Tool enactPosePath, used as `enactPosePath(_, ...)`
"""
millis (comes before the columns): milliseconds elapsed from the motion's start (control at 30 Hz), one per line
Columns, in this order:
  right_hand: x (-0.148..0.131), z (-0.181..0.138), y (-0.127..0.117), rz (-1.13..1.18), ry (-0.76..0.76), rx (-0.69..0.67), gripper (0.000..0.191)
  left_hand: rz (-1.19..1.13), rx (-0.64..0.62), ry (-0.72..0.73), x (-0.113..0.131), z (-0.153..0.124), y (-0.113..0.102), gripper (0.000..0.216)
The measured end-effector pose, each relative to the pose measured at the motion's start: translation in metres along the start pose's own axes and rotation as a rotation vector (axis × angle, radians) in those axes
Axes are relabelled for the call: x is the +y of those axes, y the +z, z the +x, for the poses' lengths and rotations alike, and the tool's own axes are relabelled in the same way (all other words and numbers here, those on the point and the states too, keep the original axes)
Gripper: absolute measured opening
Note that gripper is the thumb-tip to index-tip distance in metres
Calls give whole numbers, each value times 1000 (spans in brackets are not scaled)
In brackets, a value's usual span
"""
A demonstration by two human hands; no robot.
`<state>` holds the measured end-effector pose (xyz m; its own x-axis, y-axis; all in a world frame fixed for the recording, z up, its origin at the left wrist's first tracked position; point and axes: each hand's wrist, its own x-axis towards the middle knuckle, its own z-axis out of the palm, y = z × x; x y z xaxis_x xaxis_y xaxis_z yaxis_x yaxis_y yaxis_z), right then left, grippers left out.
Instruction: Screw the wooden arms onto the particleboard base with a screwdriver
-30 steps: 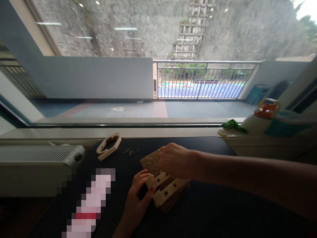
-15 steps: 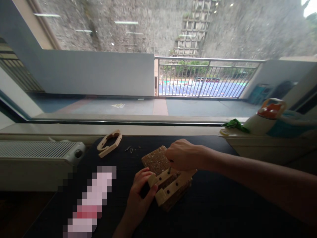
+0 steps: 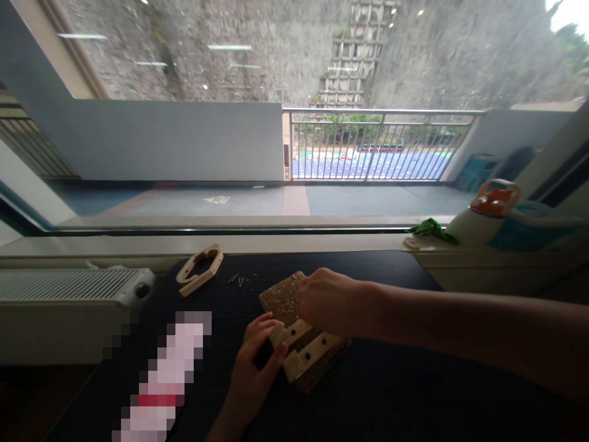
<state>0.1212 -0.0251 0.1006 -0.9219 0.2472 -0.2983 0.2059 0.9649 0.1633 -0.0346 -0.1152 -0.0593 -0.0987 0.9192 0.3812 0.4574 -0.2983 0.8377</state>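
Note:
A cork-brown block (image 3: 280,298) lies on the black table (image 3: 368,393), with pale wooden bars (image 3: 307,356) with holes resting on top of it. My left hand (image 3: 253,363) grips the near left end of these bars, thumb against the wood. My right hand (image 3: 329,301) reaches in from the right and is closed over the top of the bars; what its fingertips pinch is hidden. A few small dark screws (image 3: 239,280) lie just behind the block.
A separate pale wooden frame piece (image 3: 199,269) lies at the table's back left. A white radiator (image 3: 73,287) stands left of the table. On the window ledge at the right are a green cloth (image 3: 430,229) and a white jug with an orange lid (image 3: 488,215).
My right hand lifted slightly, showing a small pin-like thing at its fingertips over a bar, then came back down onto the bars. My left hand kept its hold.

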Motion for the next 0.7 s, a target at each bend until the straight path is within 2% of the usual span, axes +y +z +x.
enactPosePath(100,-2,4,2,-9,25,2,16,1,-9,7,-1,0,0,20)
enactPosePath(267,5,14,-1,33,123,-86,9,-2,-8,-12,-2,0,1,19)
enactPosePath(400,13,17,-7,81,230,-133,15,-12,7,-7,0,0,1,19)
enactPosePath(600,8,15,-21,61,171,-128,19,-5,20,11,0,1,1,18)
enactPosePath(700,6,13,-25,34,114,-132,15,5,8,17,0,0,1,18)
